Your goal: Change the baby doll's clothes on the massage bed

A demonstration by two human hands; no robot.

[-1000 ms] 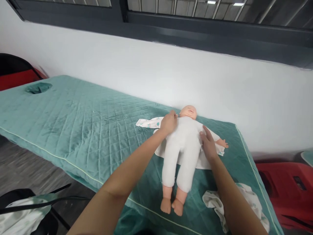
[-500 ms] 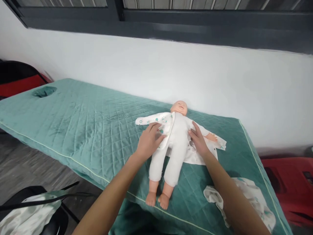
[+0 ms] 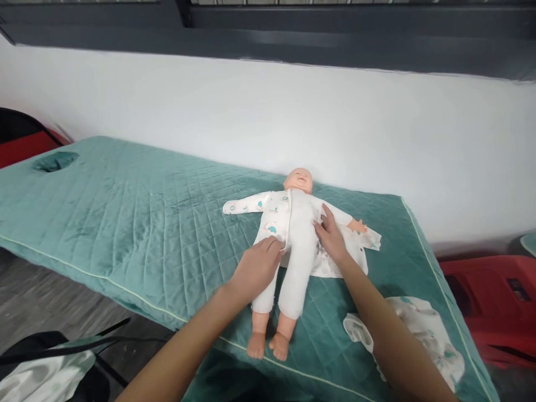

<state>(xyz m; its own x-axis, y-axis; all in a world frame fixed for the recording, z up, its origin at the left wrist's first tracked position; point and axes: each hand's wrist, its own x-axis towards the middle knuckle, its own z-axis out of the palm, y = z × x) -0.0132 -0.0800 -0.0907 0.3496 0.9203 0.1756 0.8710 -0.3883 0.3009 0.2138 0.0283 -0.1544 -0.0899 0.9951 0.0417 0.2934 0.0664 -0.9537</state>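
A baby doll (image 3: pixel 302 234) with a white cloth body lies on its back, its head towards the wall. A white printed baby shirt (image 3: pixel 274 209) covers one of its arms and that side of its chest. The shirt's other half lies spread beneath the doll, and its empty sleeve (image 3: pixel 372 239) extends past the doll's bare hand. My left hand (image 3: pixel 262 265) has its fingers closed on the lower front edge of the shirt. Against the other side of the doll's torso, my right hand (image 3: pixel 333 237) rests with fingers apart.
A green quilted bed cover (image 3: pixel 159 223) lies under everything, with a hole (image 3: pixel 56 162) at the far left. Crumpled printed clothing (image 3: pixel 427 329) is beside my right forearm. A red plastic item (image 3: pixel 494 301) stands off the right end; more cloth (image 3: pixel 50 371) lies lower left.
My left hand has moved down from the shirt's middle to its lower front edge, and the shirt front lies flatter over the chest. My right hand stays at the doll's side.
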